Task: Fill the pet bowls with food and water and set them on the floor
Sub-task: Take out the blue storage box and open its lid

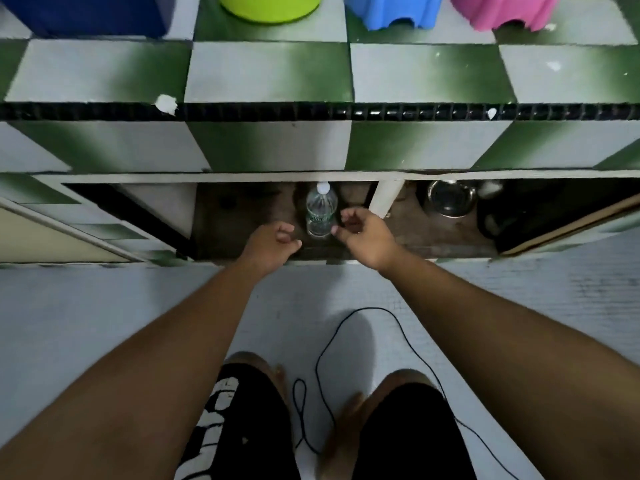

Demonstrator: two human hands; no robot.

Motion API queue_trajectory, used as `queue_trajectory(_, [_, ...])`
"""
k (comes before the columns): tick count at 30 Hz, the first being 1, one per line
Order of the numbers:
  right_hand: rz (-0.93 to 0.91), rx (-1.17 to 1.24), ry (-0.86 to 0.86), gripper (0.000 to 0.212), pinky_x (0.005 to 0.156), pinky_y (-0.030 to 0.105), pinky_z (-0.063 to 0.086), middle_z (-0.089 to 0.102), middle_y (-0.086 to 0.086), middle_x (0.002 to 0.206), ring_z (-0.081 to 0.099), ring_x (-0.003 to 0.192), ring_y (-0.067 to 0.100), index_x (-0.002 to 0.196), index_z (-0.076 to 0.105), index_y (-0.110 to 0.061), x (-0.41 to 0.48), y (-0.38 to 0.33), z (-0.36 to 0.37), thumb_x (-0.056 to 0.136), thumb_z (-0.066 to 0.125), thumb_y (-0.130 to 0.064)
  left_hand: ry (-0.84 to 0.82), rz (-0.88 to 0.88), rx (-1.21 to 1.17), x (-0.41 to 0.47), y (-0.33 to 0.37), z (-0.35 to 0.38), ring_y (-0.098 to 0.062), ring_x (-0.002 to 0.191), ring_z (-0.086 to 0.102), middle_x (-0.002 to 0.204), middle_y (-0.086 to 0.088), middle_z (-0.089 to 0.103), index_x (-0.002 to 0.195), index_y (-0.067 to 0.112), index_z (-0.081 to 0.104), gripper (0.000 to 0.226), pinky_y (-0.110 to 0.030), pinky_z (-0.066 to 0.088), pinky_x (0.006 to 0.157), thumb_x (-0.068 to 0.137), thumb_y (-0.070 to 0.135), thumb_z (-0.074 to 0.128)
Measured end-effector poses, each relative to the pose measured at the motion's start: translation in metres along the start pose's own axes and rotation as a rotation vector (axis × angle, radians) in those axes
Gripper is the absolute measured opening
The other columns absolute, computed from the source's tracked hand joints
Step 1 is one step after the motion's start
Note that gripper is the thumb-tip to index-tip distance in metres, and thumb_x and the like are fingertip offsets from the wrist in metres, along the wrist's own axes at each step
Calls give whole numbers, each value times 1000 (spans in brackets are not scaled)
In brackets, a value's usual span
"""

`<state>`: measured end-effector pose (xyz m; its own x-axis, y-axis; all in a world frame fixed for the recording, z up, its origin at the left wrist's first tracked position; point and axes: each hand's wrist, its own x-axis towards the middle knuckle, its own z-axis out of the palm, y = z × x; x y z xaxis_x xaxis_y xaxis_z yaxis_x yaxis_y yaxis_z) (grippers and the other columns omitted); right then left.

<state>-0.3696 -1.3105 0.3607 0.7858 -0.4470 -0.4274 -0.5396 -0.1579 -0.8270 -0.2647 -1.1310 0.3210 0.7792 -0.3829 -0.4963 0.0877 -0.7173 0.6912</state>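
A clear plastic water bottle [321, 209] with a white cap stands upright inside the open cabinet under the tiled counter. My left hand [272, 242] is just left of the bottle's base, fingers loosely curled, holding nothing. My right hand [363, 230] is just right of the bottle, fingers spread and curved toward it, fingertips close to its side without gripping. A steel bowl [449, 198] sits in the right cabinet compartment, beyond a white divider post [386, 199].
The counter [270, 74] above has green and white tiles, with a green tub [270, 6], a blue stool [391, 10] and a pink stool [502, 10] on it. Cabinet doors [568, 223] stand open at both sides. A black cord [346, 358] hangs over the white floor between my legs.
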Motion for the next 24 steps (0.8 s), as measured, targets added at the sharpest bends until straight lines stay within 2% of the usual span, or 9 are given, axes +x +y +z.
queue_trajectory(2, [-23,84,-48,31,101,27,47,61,-9,96,61,95,10,116,57,-13,33,7,12,89,71,-11,-17,13,5,31,-25,16,-20,101,68,98,-2,72,116,20,66,34,-35,54,95,87,33,78])
queue_trajectory(4, [-62,80,-73,39,104,28,47,63,-6,107,62,106,12,123,56,-14,67,21,24,88,72,-14,-53,28,-14,55,-49,31,-19,100,66,106,-8,72,122,16,65,40,-33,51,95,89,36,76])
queue_trajectory(7, [-102,-56,-64,52,105,33,47,63,-2,118,61,112,16,131,52,-18,113,47,42,85,75,-23,-102,33,27,89,-77,51,-17,102,65,112,-4,69,128,18,61,47,-32,48,93,90,44,73])
queue_trajectory(10, [-168,-196,32,70,103,41,49,63,2,125,62,114,21,134,46,-20,149,72,60,74,80,-27,-96,34,55,130,-99,70,-17,102,66,114,-3,71,126,21,61,53,-35,52,96,84,49,78])
queue_trajectory(14, [-192,-280,199,91,104,43,47,53,6,135,53,125,25,142,35,-17,189,103,72,68,88,-29,-128,57,3,184,-109,97,-15,101,58,114,-1,58,136,15,52,66,-29,47,85,82,37,83])
queue_trajectory(17, [-232,-95,151,78,106,43,47,55,6,134,55,123,23,134,40,-17,209,115,71,72,87,-26,-185,95,-52,216,-110,110,-14,108,56,121,0,53,144,13,42,77,-27,47,87,82,24,85])
queue_trajectory(20, [-293,78,40,68,100,45,53,63,1,124,63,113,17,122,47,-25,223,123,70,68,89,-24,-192,149,-81,241,-109,119,-9,114,60,131,2,60,143,19,44,84,-30,50,95,73,17,91])
queue_trajectory(22, [-308,113,-25,81,99,45,53,63,1,128,63,116,17,132,49,-22,229,126,69,63,91,-32,-212,192,-112,254,-109,125,9,97,60,118,11,63,139,17,48,77,-13,51,79,74,3,87])
queue_trajectory(24, [-299,154,-89,81,100,38,53,63,0,129,62,116,13,139,47,-21,234,127,68,70,89,-22,-235,214,-150,262,-108,132,14,86,58,106,17,60,135,14,50,70,-2,47,64,76,-6,82])
